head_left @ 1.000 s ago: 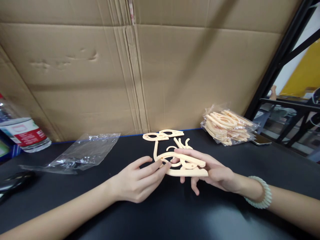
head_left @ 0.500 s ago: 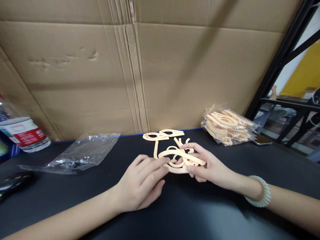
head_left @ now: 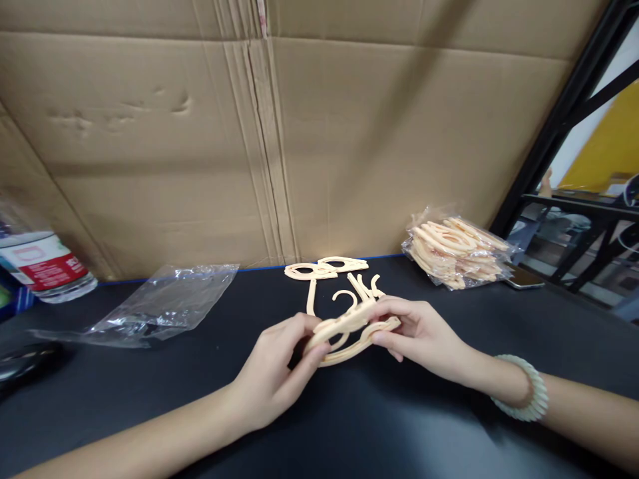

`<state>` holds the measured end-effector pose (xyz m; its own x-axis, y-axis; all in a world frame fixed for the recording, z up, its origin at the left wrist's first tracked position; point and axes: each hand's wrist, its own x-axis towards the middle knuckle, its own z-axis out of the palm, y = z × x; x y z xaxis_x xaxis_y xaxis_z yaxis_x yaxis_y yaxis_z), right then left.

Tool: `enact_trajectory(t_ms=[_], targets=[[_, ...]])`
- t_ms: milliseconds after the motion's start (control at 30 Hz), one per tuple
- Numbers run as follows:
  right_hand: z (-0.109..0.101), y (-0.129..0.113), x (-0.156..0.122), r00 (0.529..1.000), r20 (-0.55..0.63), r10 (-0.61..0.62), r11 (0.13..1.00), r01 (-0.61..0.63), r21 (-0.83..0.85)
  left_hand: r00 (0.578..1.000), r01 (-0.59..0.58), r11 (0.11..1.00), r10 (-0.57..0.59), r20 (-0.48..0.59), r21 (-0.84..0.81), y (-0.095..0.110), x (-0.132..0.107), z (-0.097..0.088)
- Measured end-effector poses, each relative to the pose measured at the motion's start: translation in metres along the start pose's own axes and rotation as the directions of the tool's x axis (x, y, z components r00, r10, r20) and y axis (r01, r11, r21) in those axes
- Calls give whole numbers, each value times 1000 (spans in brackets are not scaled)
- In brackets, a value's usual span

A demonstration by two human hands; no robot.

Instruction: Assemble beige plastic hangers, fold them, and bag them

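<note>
Both my hands hold cream plastic folding-hanger pieces point(head_left: 347, 354) low over the black table. My left hand point(head_left: 269, 372) pinches their left end between thumb and fingers. At the other end, my right hand point(head_left: 424, 336) grips them with its thumb in front. How the pieces join is hard to make out. Just beyond lie a curved hanger hook point(head_left: 344, 293), a narrow strip point(head_left: 312, 297) and several more slim parts point(head_left: 363, 285), partly hidden by my right hand. Farther back, looped hanger arms point(head_left: 327, 272) lie flat by the cardboard.
At the back right rests a clear bag of hanger pieces point(head_left: 449, 256), beside a phone point(head_left: 524, 277). An empty plastic bag point(head_left: 170, 299), a bottle point(head_left: 50, 266) and a black mouse point(head_left: 27, 364) occupy the left. Cardboard point(head_left: 374, 133) walls off the back; a black metal frame point(head_left: 559, 126) stands right.
My left fingers have gone from lying over the pieces to pinching their left end. The held pieces have tilted and come slightly nearer, uncovering the hook behind.
</note>
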<state>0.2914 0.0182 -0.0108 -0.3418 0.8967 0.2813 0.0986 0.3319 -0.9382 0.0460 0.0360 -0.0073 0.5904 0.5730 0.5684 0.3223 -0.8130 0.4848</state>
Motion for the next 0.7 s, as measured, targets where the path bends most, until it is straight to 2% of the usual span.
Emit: enact_trajectory(t_ms=[100, 200, 267, 333, 400, 467, 533, 567, 633, 700], targets=[[-6, 4, 4, 998, -70, -5, 998, 0, -65, 992, 65, 996, -71, -101, -69, -2, -1, -2], [-11, 7, 7, 983, -171, -63, 991, 42, -125, 980, 61, 995, -75, -185, -83, -5, -3, -2], [-14, 8, 9, 958, -276, -82, 995, 65, -70, 970, 58, 995, -74, -230, -75, -6, -4, -2], [-16, 9, 11, 938, -346, -28, 996, 57, 75, 970, 83, 995, -95, -224, -59, -7, -3, -2], [-16, 10, 11, 944, -325, 58, 975, 17, 223, 987, 98, 995, -99, -128, -15, -6, -1, -3], [-14, 11, 11, 964, -243, 110, 951, -30, 308, 997, 49, 998, -51, 63, 36, -5, 2, -3], [-10, 11, 10, 982, -160, 97, 949, -43, 311, 965, -56, 997, 43, 259, 45, -2, 5, -4], [-8, 11, 9, 989, -126, 76, 957, -36, 289, 943, -97, 995, 83, 323, 27, -1, 6, -5], [-5, 9, 6, 996, -83, 15, 980, 1, 197, 922, -123, 992, 130, 364, -42, 1, 7, -6], [-4, 8, 4, 996, -66, -65, 996, 68, 54, 931, -80, 989, 117, 345, -121, 2, 7, -7]])
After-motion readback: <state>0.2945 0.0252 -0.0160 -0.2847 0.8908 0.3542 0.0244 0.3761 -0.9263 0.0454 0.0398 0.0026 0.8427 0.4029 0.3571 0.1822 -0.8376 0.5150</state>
